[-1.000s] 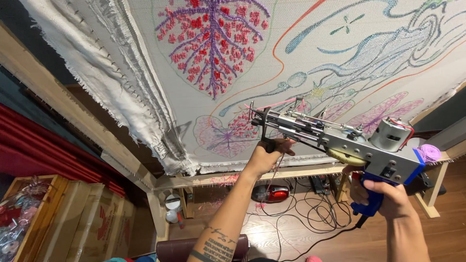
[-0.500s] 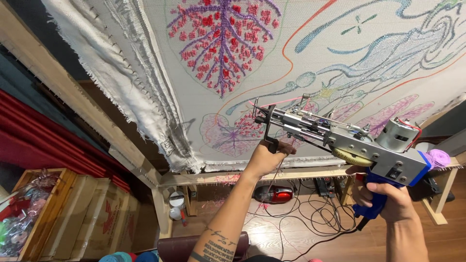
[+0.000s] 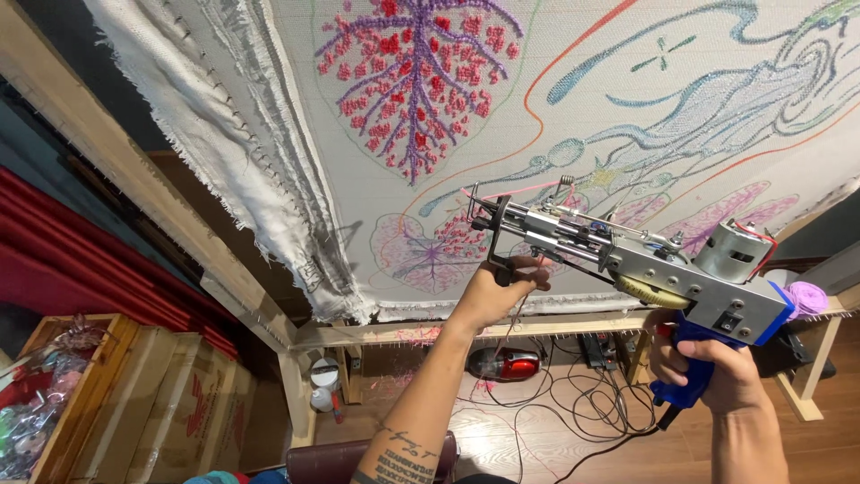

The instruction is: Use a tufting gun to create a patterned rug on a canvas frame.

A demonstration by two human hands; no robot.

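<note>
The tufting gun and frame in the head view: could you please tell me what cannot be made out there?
- Needle tip of the tufting gun: too small against the cloth to tell whether it touches.
- Blue grip: mostly covered by the right hand.
- Front handle: wrapped by the left hand.
- Wooden frame: cut off by the picture's edges.
- Bin contents, lower left: blurred.

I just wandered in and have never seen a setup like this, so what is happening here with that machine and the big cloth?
A person is holding a tufting gun up to a large white cloth stretched on a wooden frame. The left hand grips the black front handle, and the right hand grips the blue rear grip. The gun's tip sits by a pink and purple leaf shape low on the cloth. A bigger leaf design above is already filled in. Cables lie on the floor below.
</note>
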